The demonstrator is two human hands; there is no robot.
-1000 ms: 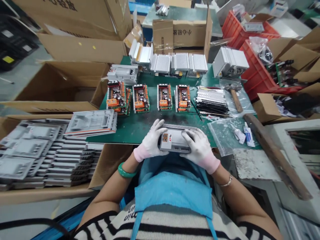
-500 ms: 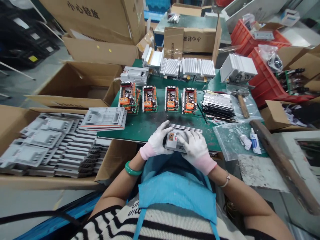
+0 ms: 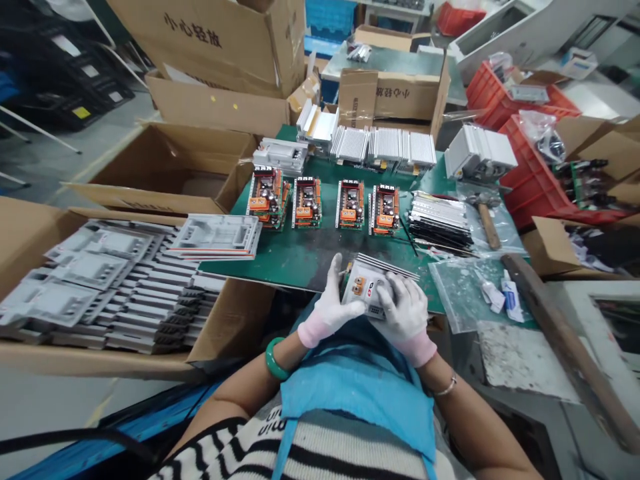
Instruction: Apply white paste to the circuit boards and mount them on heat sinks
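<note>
A grey electronic module [image 3: 363, 283] with an orange terminal block, a small red-and-black mark and a finned heat sink along its far side lies tilted at the bench's near edge. My left hand [image 3: 330, 308], in a white glove with a pink cuff, cups its left end, thumb along the near edge and fingers stretched up the side. Over the right half of the cover my right hand [image 3: 404, 305] is curled, gripping the module with its fingers on top. The module's underside is hidden. Beyond it stand several circuit boards [image 3: 350, 203] with orange terminals.
Grey plastic covers [image 3: 215, 233] are stacked at the bench's left, above a carton [image 3: 210, 333] of more covers. Finned heat sinks [image 3: 395, 147] line the back. Metal strips [image 3: 440, 217], a hammer [image 3: 487, 223], glue tubes [image 3: 511, 297] and a long wooden handle [image 3: 560, 333] lie right.
The module has turned slightly clockwise and shifted right and nearer in the picture. My left fingers have straightened along its left end. The whole view has shifted a little.
</note>
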